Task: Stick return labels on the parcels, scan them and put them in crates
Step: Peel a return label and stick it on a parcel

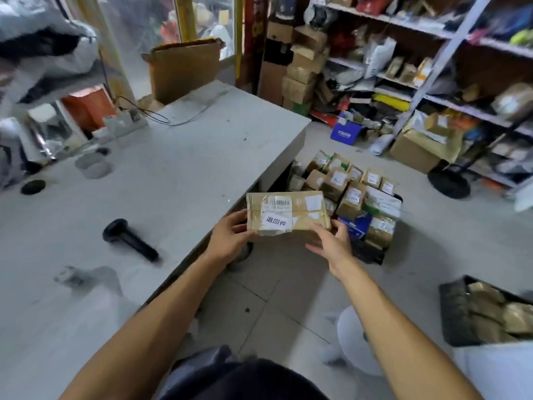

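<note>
Both hands hold the labelled cardboard parcel point(287, 212) level off the tabletop point(178, 168) edge, left hand point(230, 236) gripping its left end, right hand point(331, 243) cupping its near right corner, long axis crosswise, the parcel-filled crate point(372, 252) just beyond on the right hand's side.

Parcel point(287, 212) between my hands, off the table's point(178, 168) right edge. Scanner point(129, 239) on table, left. Full crate point(372, 252) on floor behind parcel.

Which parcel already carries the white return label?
The flat brown parcel held by both hands, left and right; it alone shows that big printed sticker.
</note>
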{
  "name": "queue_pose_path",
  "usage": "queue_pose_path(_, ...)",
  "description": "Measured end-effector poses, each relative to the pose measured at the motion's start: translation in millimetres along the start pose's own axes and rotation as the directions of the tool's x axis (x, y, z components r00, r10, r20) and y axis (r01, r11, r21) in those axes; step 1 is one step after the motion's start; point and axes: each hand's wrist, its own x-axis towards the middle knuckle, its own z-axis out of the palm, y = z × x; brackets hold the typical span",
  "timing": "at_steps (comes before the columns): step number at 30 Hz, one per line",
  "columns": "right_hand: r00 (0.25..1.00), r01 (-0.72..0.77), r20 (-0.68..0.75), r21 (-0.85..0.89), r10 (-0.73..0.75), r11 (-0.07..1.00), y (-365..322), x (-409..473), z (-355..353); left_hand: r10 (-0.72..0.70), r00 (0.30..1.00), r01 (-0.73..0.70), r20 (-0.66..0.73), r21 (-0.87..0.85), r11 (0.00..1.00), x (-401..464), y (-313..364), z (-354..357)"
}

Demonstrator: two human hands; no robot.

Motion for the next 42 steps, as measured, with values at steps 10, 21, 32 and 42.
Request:
queue_pose_path(10,0.966,-0.137,-0.245,-0.225,0.080,0.965,44.1,28.6,-122.8,-0.099,0.961,0.064,0.257,0.141,0.988,70.7,-0.9,133.3)
queue_pose_path(21,0.923,-0.307,-0.319,-0.281,0.214,0.909,15.2,185.5,-168.0,-0.363,0.903,0.339,0.230,0.138,0.931,239.2,-8.6,233.2)
queue_pose_path(32,0.895,-0.346,-0.356,-0.173,0.269,0.922,-35.2,306.7,-224.7,-0.525,0.812,0.425,0.256,0.357,0.832,375.2,-9.1,328.6)
queue_pose_path(42,0.871,-0.403,-0.372,-0.174,0.319,0.898,-44.1,457.8,-308.0,-0.695,0.649,0.610,0.309,0.334,0.718,451.2,-35.8,435.2)
